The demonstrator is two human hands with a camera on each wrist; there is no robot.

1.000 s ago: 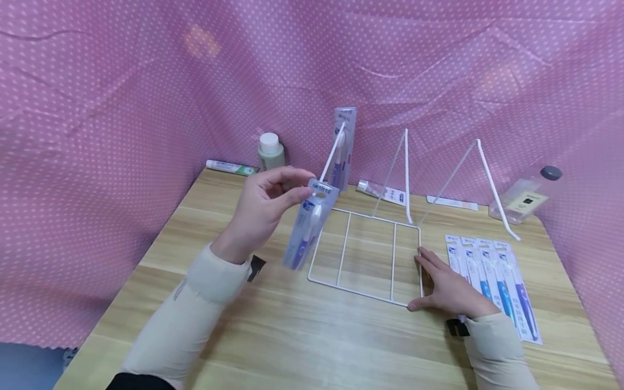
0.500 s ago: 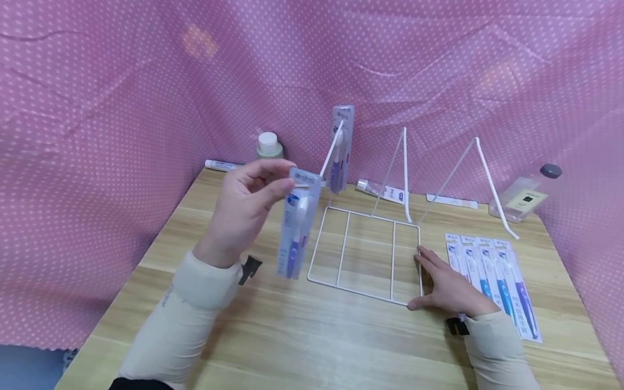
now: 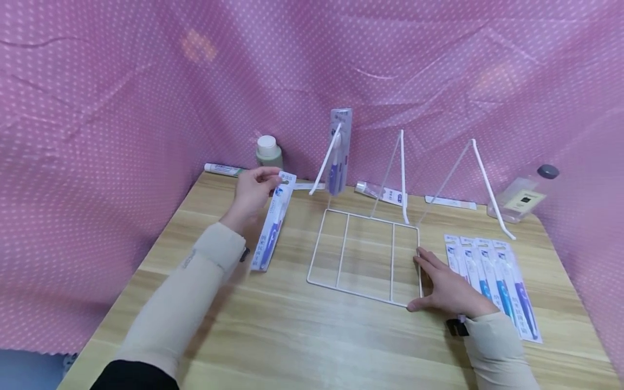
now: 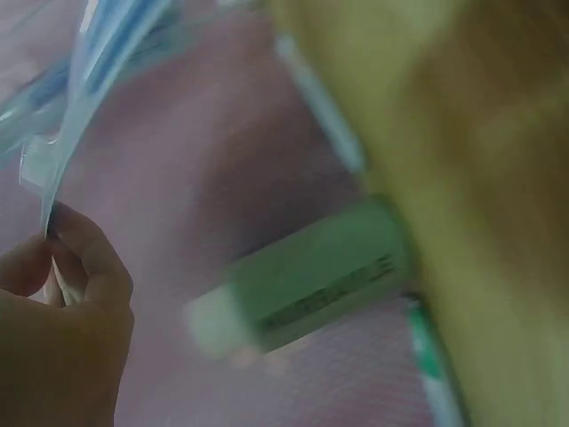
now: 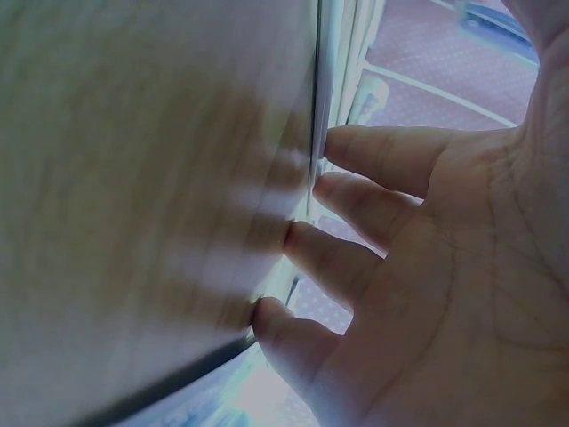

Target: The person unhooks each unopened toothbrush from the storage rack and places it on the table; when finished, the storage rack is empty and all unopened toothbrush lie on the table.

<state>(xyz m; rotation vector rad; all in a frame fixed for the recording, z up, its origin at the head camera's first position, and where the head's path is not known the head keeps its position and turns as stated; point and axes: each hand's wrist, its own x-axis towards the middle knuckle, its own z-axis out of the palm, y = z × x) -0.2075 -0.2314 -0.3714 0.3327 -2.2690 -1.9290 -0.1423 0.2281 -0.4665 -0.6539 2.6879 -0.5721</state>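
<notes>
My left hand (image 3: 253, 192) pinches a packaged toothbrush (image 3: 273, 227) near its top, between thumb and fingers, left of the white wire rack (image 3: 392, 260). The pack hangs tilted, its purple handle low. In the left wrist view the clear pack (image 4: 98, 71) shows edge-on above the fingertips. On the rack's left prong (image 3: 325, 161) hang toothbrush packs (image 3: 337, 168); its other two prongs are bare. My right hand (image 3: 450, 287) rests at the rack's right side, fingers spread, thumb by the front corner. In the right wrist view its fingertips (image 5: 302, 236) touch down beside the wire.
Several packaged toothbrushes (image 3: 521, 300) lie in a row right of the rack. Along the back stand or lie a green bottle (image 3: 269, 157), toothpaste tubes (image 3: 392, 195), a slim white box (image 3: 450, 202) and a clear dark-capped bottle (image 3: 524, 200). A pink dotted curtain (image 3: 146, 108) encloses the table.
My left hand has moved left, away from the rack's left prong, carrying the packaged toothbrush, which now tilts more. The right hand has stayed at the rack's side.
</notes>
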